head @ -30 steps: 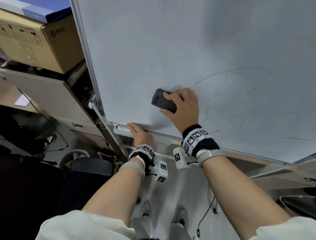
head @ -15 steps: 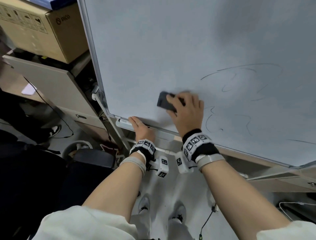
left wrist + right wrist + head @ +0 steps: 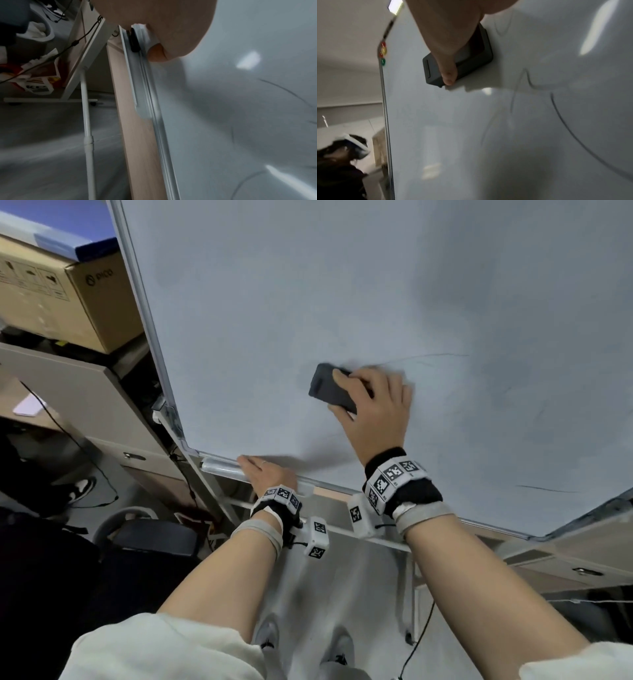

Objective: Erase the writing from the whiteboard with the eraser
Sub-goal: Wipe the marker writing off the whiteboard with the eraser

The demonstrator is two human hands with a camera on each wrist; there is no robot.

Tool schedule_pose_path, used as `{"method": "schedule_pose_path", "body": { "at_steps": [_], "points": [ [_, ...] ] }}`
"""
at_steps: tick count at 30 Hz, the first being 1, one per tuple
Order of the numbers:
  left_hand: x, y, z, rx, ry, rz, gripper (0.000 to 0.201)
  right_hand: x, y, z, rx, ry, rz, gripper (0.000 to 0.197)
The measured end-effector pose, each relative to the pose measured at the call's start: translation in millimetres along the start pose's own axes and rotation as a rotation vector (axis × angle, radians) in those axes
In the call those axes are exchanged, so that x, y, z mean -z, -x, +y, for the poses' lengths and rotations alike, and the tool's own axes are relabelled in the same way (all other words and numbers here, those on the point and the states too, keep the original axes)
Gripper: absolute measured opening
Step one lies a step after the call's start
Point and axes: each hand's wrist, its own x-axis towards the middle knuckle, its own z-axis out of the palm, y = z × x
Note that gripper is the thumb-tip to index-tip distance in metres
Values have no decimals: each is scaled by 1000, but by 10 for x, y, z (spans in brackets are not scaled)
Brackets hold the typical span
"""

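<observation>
- Dark grey plastic forms the body of the eraser, a compact rectangular block. The right hand grips it, thumb along the near long edge and fingers curled over the far edge, with the wiping face flat against the whiteboard.
- Position: in the head view the eraser sits in the lower middle of the board. The nearest pen stroke starts just beside the hand and runs off towards 3 o'clock.
- Handling, judged from appearance: the block looks light and rigid. The shell appears smooth, so a pinch across the two long edges, as held now, should resist slipping better than fingertip pressure on the back alone.
- Board surface: glossy, with reflected lights in the right wrist view. It probably offers little friction, so pressure should be even across the pad to avoid skipping.
- The left hand rests on the aluminium tray rail at the board's bottom edge, at 7 o'clock from the eraser. The fingers lie over the rail; whether they curl round it is not clear. The hand most likely steadies the board, which stands on a wheeled frame.
- Remaining work: faint strokes extend from the eraser towards 3 and 4 o'clock, and a short line lies near the bottom edge at 4 o'clock. The task appears partly complete.
- Surroundings: a cardboard box stands at 9 o'clock beyond the frame.
</observation>
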Motion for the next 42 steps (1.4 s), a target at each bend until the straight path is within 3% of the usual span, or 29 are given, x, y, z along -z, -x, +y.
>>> {"method": "schedule_pose_path", "body": {
  "at_steps": [3,6,9,13,16,19,24,26,29,32,35,38,42],
  "points": [
    [-111,276,117,-86,-325,-27,56,270,-294,149,-29,1,170,44],
    [-140,455,91,-48,-281,-23,65,399,-304,296,-26,-2,217,45],
    [-232,491,16,-50,-287,-34,65,376,-116,408,-3,10,116,49],
    [-231,498,-32,-87,-312,-50,65,222,325,569,8,41,-155,57],
    [-251,471,-46,-76,-252,-79,75,170,503,608,4,34,-233,58],
    [-286,454,-62,-42,-258,-111,83,213,364,566,11,36,-162,56],
    [-291,445,-56,-40,-282,-147,82,421,-185,536,-59,10,132,49],
    [-296,442,-76,-55,-300,-146,82,462,-263,545,-96,15,159,48],
    [-306,421,-113,-153,-379,-130,80,390,-119,532,-91,7,88,49],
    [-263,400,-171,-237,-504,-160,80,198,158,450,-32,2,-98,53],
    [-122,312,-158,-230,-549,-152,76,-13,401,301,-15,5,-238,56],
    [78,132,-143,-256,-549,-128,54,-245,641,171,-46,-17,-275,57],
    [174,67,-201,-259,-468,-178,54,-534,995,29,-53,-53,-363,56]
  ]
}}
